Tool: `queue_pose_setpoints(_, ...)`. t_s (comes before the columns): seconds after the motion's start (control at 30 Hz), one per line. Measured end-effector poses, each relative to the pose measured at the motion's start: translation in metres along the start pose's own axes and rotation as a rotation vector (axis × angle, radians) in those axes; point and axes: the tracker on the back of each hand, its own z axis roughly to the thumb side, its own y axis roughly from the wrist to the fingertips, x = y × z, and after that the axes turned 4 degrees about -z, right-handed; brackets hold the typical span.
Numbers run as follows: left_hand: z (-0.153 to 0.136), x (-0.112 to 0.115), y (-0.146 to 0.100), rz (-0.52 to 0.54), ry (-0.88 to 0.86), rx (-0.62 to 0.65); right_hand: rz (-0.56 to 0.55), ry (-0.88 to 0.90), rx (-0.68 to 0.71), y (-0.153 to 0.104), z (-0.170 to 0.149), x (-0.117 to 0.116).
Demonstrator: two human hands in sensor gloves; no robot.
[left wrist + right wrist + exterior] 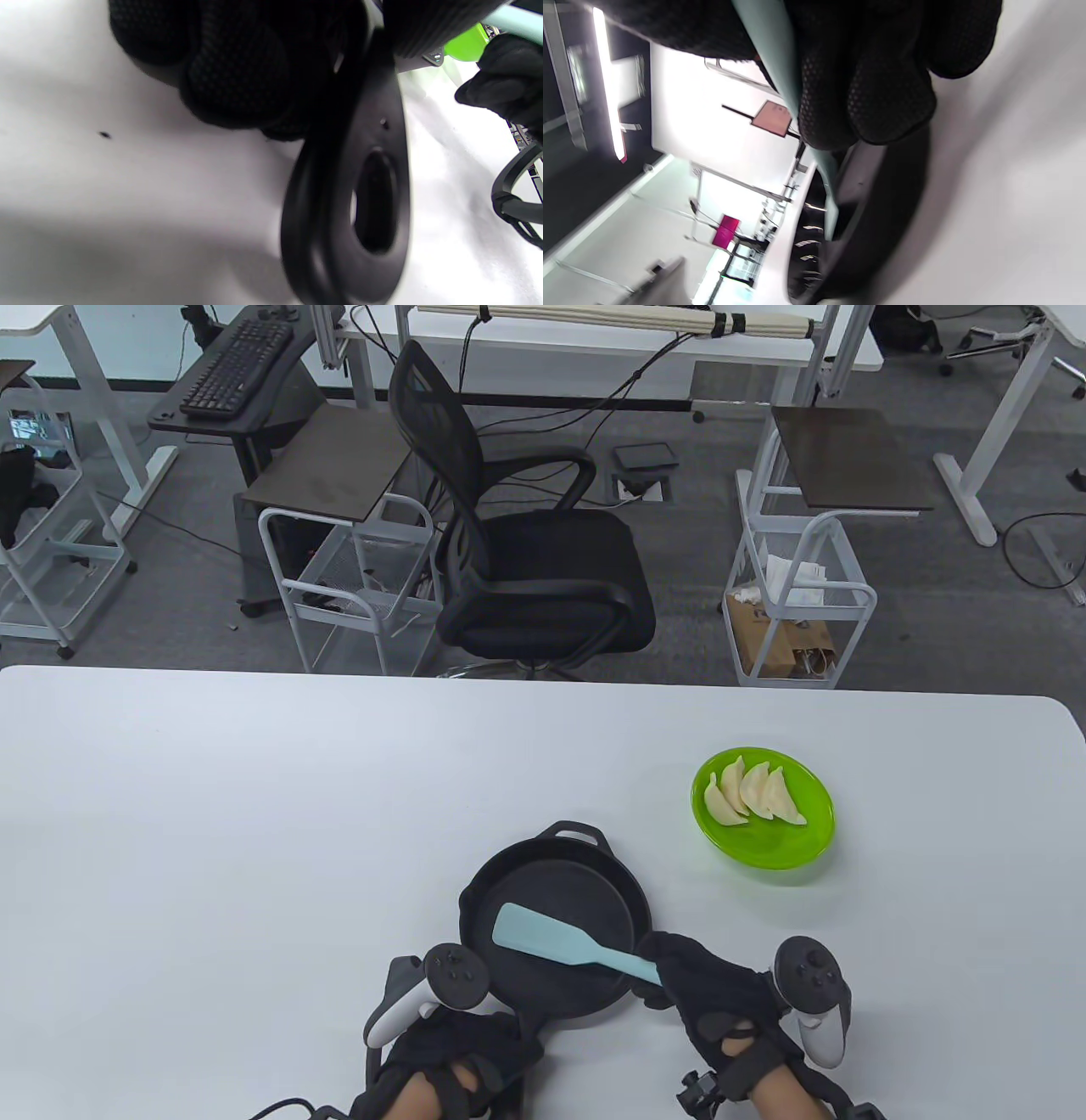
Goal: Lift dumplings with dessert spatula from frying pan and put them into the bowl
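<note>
A black frying pan (556, 899) sits near the table's front edge with no dumplings visible inside it. Its handle (365, 203) runs toward me, and my left hand (462, 1052) grips it. The light blue dessert spatula (560, 943) lies over the pan with its blade on the pan floor. My right hand (713, 997) grips the spatula's handle (772, 63) at the pan's right rim. To the upper right, the green bowl (793, 848) holds several pale dumplings (751, 793).
The white table (254, 831) spreads wide to the left and behind the pan. Beyond its far edge stand a black office chair (526, 551) and white wire carts (356, 585).
</note>
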Motion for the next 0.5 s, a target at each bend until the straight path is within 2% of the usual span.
queue_pose_setpoints(0.1,0.0,0.0,0.0,0.001,0.001,-0.001,-0.002,-0.155,-0.058,-0.002,0.002,0.0)
queue_pose_setpoints(0.17,0.0,-0.002,-0.002,0.019,0.005,-0.019,-0.025,-0.247,-0.042,-0.003,0.005,0.001)
queue_pose_setpoints(0.27,-0.002,-0.011,-0.014,0.087,0.07,-0.152,-0.1,-0.339,-0.004,-0.007,0.014,0.01)
queue_pose_setpoints(0.4,-0.008,-0.03,-0.041,0.299,0.121,-0.228,-0.209,-0.482,0.089,-0.018,0.034,0.028)
queue_pose_setpoints(0.47,-0.009,-0.037,-0.055,0.458,0.137,-0.233,-0.288,-0.595,0.128,-0.027,0.045,0.038)
queue_pose_setpoints(0.5,-0.01,-0.039,-0.057,0.493,0.138,-0.224,-0.31,-0.619,0.14,-0.029,0.048,0.04)
